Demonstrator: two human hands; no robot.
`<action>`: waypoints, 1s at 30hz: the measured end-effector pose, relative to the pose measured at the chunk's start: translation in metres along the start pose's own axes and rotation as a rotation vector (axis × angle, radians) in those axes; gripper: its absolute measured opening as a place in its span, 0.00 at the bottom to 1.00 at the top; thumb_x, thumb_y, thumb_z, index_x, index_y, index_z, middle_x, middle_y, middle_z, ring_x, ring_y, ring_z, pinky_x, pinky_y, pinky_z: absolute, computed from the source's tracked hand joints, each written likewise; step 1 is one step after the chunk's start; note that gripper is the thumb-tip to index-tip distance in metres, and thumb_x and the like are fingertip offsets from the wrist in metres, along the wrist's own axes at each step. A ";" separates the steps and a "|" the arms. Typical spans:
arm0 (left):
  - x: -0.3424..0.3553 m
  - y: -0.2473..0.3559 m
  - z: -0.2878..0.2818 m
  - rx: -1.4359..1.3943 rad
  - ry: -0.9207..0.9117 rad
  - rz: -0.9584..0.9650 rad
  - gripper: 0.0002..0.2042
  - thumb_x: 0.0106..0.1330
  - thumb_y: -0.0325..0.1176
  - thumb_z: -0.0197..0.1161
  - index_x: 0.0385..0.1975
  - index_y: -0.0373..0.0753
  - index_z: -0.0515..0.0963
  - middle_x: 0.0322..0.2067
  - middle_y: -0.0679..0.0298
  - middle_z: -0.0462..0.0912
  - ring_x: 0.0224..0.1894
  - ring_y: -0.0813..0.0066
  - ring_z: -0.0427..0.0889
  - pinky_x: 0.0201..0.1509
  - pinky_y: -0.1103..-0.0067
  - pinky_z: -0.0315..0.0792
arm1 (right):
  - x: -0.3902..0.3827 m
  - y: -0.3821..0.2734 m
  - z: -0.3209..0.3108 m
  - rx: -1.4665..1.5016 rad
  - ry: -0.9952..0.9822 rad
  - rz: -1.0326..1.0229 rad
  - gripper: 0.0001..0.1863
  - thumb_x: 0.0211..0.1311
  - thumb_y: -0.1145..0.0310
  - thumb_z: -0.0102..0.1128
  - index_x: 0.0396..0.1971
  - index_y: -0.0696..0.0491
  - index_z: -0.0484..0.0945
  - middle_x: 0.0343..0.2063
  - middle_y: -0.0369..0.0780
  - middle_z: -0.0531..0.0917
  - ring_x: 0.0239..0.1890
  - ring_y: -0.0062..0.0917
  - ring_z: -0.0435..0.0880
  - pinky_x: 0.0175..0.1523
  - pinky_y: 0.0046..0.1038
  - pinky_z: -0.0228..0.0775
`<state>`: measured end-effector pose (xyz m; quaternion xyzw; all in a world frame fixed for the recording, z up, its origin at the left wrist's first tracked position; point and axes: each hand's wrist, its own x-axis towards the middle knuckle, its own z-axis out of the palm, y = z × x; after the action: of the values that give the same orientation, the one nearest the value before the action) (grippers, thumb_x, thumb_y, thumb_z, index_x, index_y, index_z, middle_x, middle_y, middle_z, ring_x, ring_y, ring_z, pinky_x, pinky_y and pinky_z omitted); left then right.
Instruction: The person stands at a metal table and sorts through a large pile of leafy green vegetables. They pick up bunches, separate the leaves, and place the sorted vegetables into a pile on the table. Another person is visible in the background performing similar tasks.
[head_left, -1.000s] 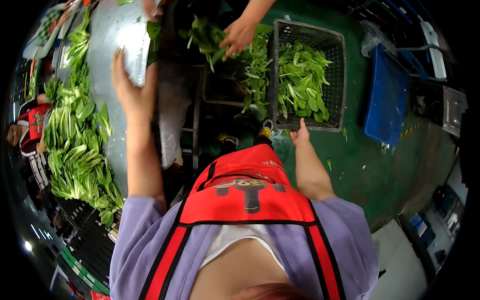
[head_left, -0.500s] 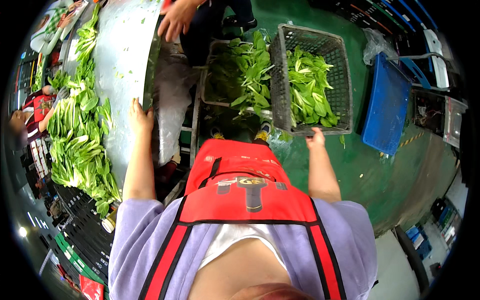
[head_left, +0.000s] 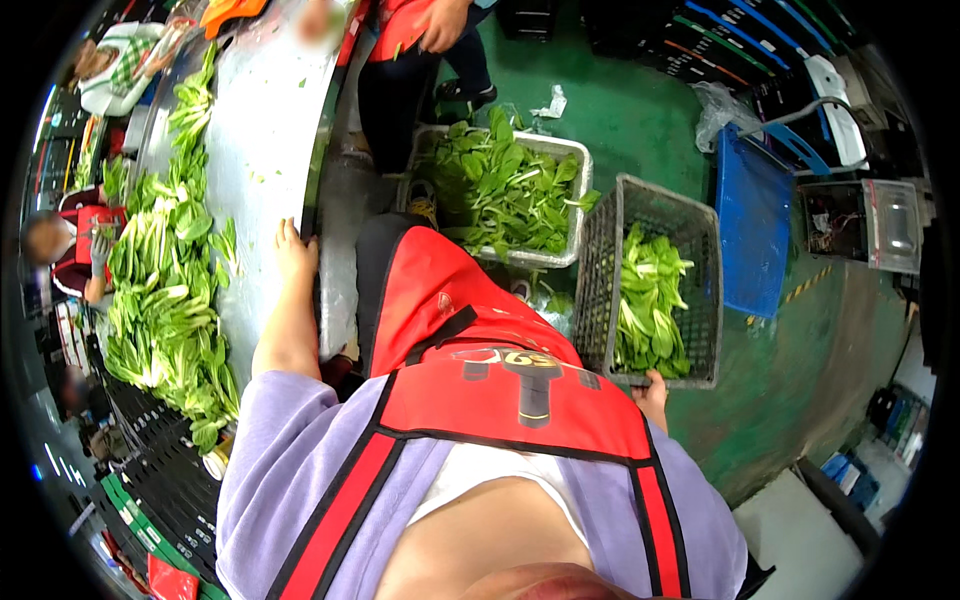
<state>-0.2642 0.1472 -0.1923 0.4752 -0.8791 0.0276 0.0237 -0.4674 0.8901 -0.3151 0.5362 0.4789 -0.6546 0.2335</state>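
Note:
My left hand (head_left: 297,250) lies on the right edge of a metal table (head_left: 265,120), fingers stretched out, holding nothing. With my right hand (head_left: 652,396) I grip the near rim of a dark grey plastic crate (head_left: 598,290); some of its fingers are hidden. Inside the crate lie leafy greens with pale stalks (head_left: 652,310). Beside the crate, on its far left side, stands a white bin (head_left: 545,262) heaped with looser green leaves (head_left: 495,185). A long pile of leafy greens (head_left: 160,320) runs along the table's left side.
Across the bin stands a person in a red apron, a hand (head_left: 445,25) showing. Another person (head_left: 95,245) works beyond the greens. A blue plastic panel (head_left: 755,225) leans right of the crate, near stacked black crates (head_left: 720,60). Wet green floor (head_left: 760,400) lies to the right.
The crate has come toward me and rightward in my right hand, baring more of the white bin. My left hand stays at the table edge. The other person's hand has moved away from the table.

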 end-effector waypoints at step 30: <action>-0.003 0.007 -0.004 -0.023 0.002 -0.039 0.31 0.48 0.34 0.64 0.54 0.36 0.62 0.57 0.52 0.62 0.59 0.53 0.60 0.61 0.69 0.57 | -0.011 0.102 -0.044 0.163 0.179 0.141 0.15 0.54 0.62 0.51 0.30 0.58 0.60 0.23 0.47 0.68 0.15 0.32 0.62 0.20 0.31 0.62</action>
<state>-0.2682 0.1543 -0.1882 0.4919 -0.8699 0.0175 0.0306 -0.3595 0.8821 -0.3420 0.6419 0.4043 -0.6230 0.1907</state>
